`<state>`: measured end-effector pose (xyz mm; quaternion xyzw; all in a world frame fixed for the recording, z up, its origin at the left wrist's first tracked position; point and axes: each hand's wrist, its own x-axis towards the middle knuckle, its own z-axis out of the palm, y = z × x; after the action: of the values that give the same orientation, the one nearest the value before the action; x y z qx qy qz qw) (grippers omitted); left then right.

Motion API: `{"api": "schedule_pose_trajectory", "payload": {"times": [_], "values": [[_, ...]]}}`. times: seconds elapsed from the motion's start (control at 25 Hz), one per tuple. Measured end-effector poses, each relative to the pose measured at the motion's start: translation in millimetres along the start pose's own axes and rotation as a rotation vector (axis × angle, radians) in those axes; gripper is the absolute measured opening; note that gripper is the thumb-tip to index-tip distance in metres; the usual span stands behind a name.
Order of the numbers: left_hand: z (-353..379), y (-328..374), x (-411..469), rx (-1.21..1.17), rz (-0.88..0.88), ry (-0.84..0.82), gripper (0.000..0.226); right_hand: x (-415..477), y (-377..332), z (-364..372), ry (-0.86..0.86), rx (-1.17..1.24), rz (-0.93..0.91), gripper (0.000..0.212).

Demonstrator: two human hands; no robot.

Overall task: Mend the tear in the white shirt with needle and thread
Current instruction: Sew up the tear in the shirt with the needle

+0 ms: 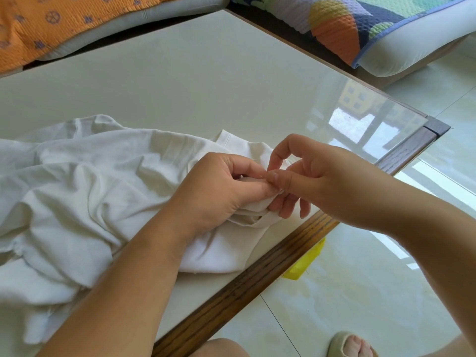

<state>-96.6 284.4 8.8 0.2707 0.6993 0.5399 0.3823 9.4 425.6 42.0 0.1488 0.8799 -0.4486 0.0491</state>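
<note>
The white shirt [77,189] lies crumpled across the near left part of the table [180,86], one corner reaching its wooden edge. My left hand [219,191], knuckles up, grips a bunched fold of it. My right hand [327,181] is just beside, thumb and forefinger pinched together at that fold. What they hold is too small to tell.

No text, label, brand, number or sign is legible. The white shirt [77,181] shows no readable mark. The orange cover [51,24] carries only small blue wheel-like motifs, not letters.
</note>
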Motion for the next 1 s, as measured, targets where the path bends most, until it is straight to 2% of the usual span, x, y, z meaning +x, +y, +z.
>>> {"api": "schedule_pose_trajectory", "payload": {"times": [0.08,0.24,0.36,0.52,0.68,0.88,1.0], "values": [[1.2,-1.1,0.7,-0.028,-0.001,0.014,0.008,1.1,0.0,0.2,0.045,-0.047,-0.007,0.009],[-0.1,-1.5,1.8,-0.041,0.018,0.081,0.007,3.1,5.0,-6.5,0.240,-0.151,-0.035,0.004],[-2.4,-1.4,2.6,-0.017,0.023,0.091,0.010,2.8,6.6,-11.3,0.177,-0.059,0.009,0.008],[-3.4,-1.1,2.3,-0.042,0.020,0.093,0.022,4.5,8.8,-8.8,0.146,-0.052,0.031,0.011],[-2.4,0.0,1.7,-0.048,0.006,0.106,0.007,6.5,10.2,-9.4,0.192,-0.077,0.034,0.010],[-4.1,1.6,0.5,-0.085,-0.018,0.097,0.012,7.6,7.6,-4.8,0.167,0.019,0.037,0.010],[-2.0,2.4,0.2,-0.088,-0.023,0.078,0.012,5.3,6.9,-4.6,0.234,0.027,-0.010,0.008]]}}
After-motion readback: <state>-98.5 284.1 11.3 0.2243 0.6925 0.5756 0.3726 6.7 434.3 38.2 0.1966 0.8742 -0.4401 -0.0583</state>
